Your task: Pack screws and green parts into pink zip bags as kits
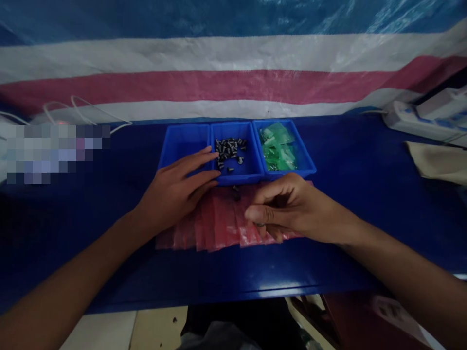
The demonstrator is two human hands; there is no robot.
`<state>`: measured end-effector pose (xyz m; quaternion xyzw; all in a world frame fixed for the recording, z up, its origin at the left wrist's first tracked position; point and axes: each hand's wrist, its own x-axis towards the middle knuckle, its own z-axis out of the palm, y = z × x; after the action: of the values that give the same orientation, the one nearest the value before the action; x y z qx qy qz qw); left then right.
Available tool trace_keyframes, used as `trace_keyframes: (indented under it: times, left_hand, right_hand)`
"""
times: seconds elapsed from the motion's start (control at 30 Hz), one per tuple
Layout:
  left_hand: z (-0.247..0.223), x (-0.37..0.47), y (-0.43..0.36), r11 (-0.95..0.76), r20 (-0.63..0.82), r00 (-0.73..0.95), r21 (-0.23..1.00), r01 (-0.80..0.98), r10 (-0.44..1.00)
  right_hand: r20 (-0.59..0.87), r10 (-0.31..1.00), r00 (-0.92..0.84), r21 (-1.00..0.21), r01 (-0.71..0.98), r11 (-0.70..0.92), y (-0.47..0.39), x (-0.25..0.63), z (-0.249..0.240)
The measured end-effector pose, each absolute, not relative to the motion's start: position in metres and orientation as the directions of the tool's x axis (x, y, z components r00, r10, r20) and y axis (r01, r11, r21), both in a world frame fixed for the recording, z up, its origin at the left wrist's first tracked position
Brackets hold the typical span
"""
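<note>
My left hand (177, 187) is open, its fingers stretched over the front of the left blue bin (164, 150), with the tips at the edge of the middle blue bin (239, 179). A pile of small black screws (228, 148) lies in that middle bin. In front of the bins spreads a row of overlapping red plastic bags (219, 223). One or two dark screws (236, 190) show above the bags. Over the bags' right part, my right hand (282, 209) is closed in a pinch; a tiny dark thing shows under the thumb, too small to make out.
Green bags with small parts (278, 146) fill the right blue bin (308, 165). White cables (83, 114) run at the back left of the blue table (346, 150). A white power strip (408, 119) and a beige cloth-like piece (438, 160) lie at the right. A striped sheet (233, 53) hangs behind.
</note>
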<state>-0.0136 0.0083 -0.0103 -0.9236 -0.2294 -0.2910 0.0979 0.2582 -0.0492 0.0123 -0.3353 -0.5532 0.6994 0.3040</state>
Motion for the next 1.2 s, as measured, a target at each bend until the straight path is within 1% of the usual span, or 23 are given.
trace_keyframes:
  times: [0.03,0.1,0.2,0.27,0.33,0.47,0.6,0.67,0.73,0.8,0.87,0.9,0.93,0.97,1.0,1.03,1.07,1.1,1.13,1.17,1.2]
  left_hand:
    - [-0.011,-0.014,0.008,-0.874,0.581,0.725,-0.047,0.483,0.370]
    - [-0.012,-0.014,0.008,-0.872,0.585,0.720,-0.044,0.488,0.374]
    - [-0.012,-0.014,0.007,-0.869,0.582,0.714,-0.025,0.493,0.389]
    - [-0.011,-0.014,0.006,-0.868,0.571,0.717,-0.016,0.496,0.399]
    - [-0.011,-0.013,0.006,-0.867,0.566,0.718,-0.013,0.499,0.405]
    - [-0.012,-0.014,0.007,-0.873,0.579,0.716,-0.015,0.487,0.389]
    - [-0.011,-0.013,0.007,-0.870,0.568,0.715,0.004,0.492,0.407]
    - [-0.011,-0.013,0.007,-0.869,0.576,0.715,-0.015,0.495,0.397]
    - [-0.011,-0.012,0.007,-0.873,0.585,0.723,-0.051,0.485,0.368]
    - [-0.010,-0.012,0.007,-0.875,0.589,0.726,-0.065,0.479,0.353]
    - [-0.010,-0.012,0.007,-0.877,0.593,0.723,-0.056,0.477,0.356]
    - [-0.010,-0.012,0.007,-0.876,0.592,0.719,-0.044,0.480,0.364]
    - [-0.010,-0.012,0.007,-0.877,0.593,0.716,-0.035,0.479,0.368]
    - [-0.010,-0.012,0.008,-0.879,0.594,0.717,-0.032,0.475,0.366]
    - [-0.010,-0.011,0.008,-0.883,0.597,0.718,-0.035,0.469,0.358]
    - [-0.010,-0.011,0.008,-0.885,0.599,0.720,-0.039,0.464,0.351]
    - [-0.010,-0.011,0.008,-0.884,0.603,0.718,-0.043,0.465,0.348]
    - [-0.010,-0.010,0.008,-0.884,0.605,0.718,-0.049,0.465,0.344]
    - [-0.009,-0.010,0.007,-0.882,0.609,0.717,-0.056,0.467,0.341]
    - [-0.009,-0.010,0.007,-0.880,0.610,0.716,-0.060,0.470,0.341]
    - [-0.008,-0.009,0.007,-0.880,0.611,0.716,-0.065,0.471,0.338]
  right_hand:
    - [-0.154,0.814,-0.560,-0.968,-0.078,-0.237,-0.047,0.258,0.012]
    - [-0.139,0.893,-0.428,-0.946,-0.209,-0.248,-0.045,0.258,0.014]
    - [-0.093,0.970,-0.225,-0.899,-0.400,-0.178,-0.043,0.257,0.019]
    - [-0.044,0.986,-0.163,-0.883,-0.456,-0.115,-0.044,0.257,0.021]
    - [-0.009,0.977,-0.213,-0.901,-0.422,-0.100,-0.045,0.257,0.020]
    - [-0.021,0.891,-0.453,-0.970,-0.206,-0.128,-0.045,0.259,0.012]
    - [-0.074,0.835,-0.546,-0.981,-0.113,-0.161,-0.042,0.264,0.006]
    - [-0.073,0.852,-0.518,-0.981,-0.118,-0.156,-0.042,0.265,0.005]
    - [-0.009,0.911,-0.411,-0.986,-0.150,-0.077,-0.043,0.264,0.005]
    - [0.119,0.944,-0.308,-0.987,-0.144,0.078,-0.046,0.263,0.006]
    - [0.247,0.933,-0.263,-0.969,-0.051,0.242,-0.050,0.263,0.006]
    - [0.311,0.919,-0.244,-0.944,0.034,0.329,-0.051,0.262,0.005]
    - [0.386,0.891,-0.239,-0.893,0.145,0.426,-0.053,0.262,0.004]
    - [0.457,0.847,-0.273,-0.806,0.277,0.524,-0.055,0.262,0.003]
    - [0.508,0.786,-0.353,-0.671,0.409,0.618,-0.056,0.261,0.000]
    - [0.520,0.717,-0.465,-0.503,0.511,0.697,-0.056,0.260,-0.002]
    - [0.493,0.648,-0.580,-0.333,0.563,0.757,-0.056,0.259,-0.005]
    - [0.442,0.592,-0.674,-0.196,0.572,0.797,-0.057,0.258,-0.008]
    - [0.394,0.556,-0.732,-0.110,0.563,0.819,-0.057,0.256,-0.011]
    - [0.362,0.534,-0.764,-0.065,0.551,0.832,-0.056,0.255,-0.014]
    - [0.359,0.518,-0.777,-0.051,0.537,0.842,-0.056,0.255,-0.015]
